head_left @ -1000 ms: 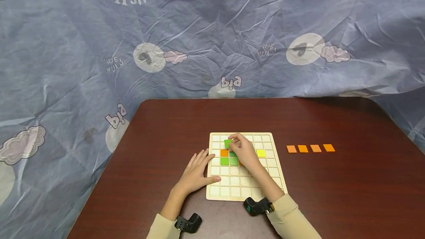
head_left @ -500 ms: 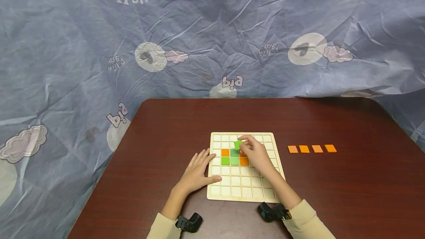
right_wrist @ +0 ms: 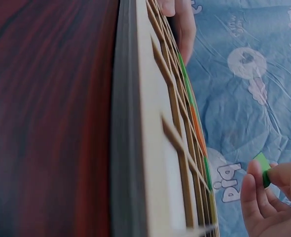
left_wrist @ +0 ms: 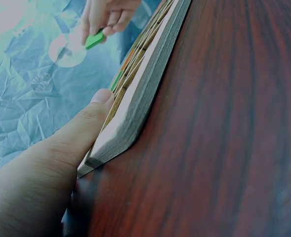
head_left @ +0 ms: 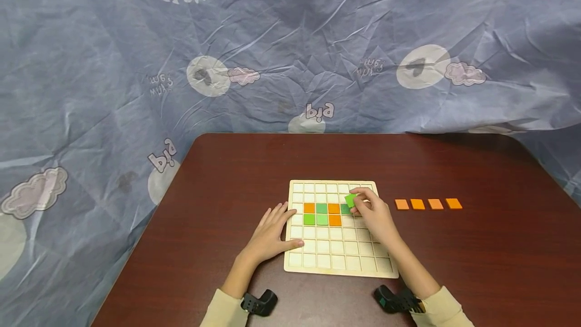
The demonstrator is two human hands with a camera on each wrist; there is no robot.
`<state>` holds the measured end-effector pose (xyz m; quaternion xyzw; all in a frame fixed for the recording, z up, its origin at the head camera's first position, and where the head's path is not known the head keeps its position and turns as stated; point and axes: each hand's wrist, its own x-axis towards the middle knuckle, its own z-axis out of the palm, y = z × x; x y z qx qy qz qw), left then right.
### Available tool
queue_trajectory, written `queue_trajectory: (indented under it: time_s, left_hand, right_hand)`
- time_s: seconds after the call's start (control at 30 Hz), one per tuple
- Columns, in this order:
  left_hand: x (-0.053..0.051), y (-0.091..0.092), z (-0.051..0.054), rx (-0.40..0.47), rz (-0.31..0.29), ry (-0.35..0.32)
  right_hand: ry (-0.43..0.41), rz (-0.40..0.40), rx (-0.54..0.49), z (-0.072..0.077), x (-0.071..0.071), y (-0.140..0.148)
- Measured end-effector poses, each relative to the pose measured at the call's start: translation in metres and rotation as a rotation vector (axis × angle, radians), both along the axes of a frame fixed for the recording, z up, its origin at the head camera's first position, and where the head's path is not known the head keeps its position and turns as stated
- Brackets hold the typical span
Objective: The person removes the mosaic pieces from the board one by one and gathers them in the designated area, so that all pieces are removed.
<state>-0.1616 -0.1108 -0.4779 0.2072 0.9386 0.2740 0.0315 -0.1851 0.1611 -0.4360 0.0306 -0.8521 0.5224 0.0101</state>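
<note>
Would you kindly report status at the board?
Right hand pinches green tile above wooden grid board. Left hand on its left edge. Right hand partly hides board.

The head view was evenly lit; pale glare lay toward the near edge of the desk [head_left: 236, 170], and shadow along its far right corner. Both wrist views were dimmer, bluish, softly blurred.

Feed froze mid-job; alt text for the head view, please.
A right hand pinches a green tile over a wooden grid board, while the left hand touches its left edge. Green and orange tiles sit on the board; four loose tiles lie in a row on the table to the right.
</note>
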Motion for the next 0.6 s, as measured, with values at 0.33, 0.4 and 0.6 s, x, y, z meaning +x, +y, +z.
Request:
queue_trajectory:
  time_s: [0.33,0.4,0.6]
  left_hand:
    - [-0.001,0.001,0.002,-0.008,0.009,-0.011]
    - [-0.001,0.001,0.002,-0.008,0.006,-0.006]
    - [0.0,0.0,0.0,-0.01,0.0,-0.002]
  right_hand:
    - [0.021,-0.019,0.076,0.004,0.008,0.033]
    - [0.038,-0.037,0.106,0.004,0.01,0.04]
    - [0.115,-0.117,0.215,-0.003,0.011,0.066]
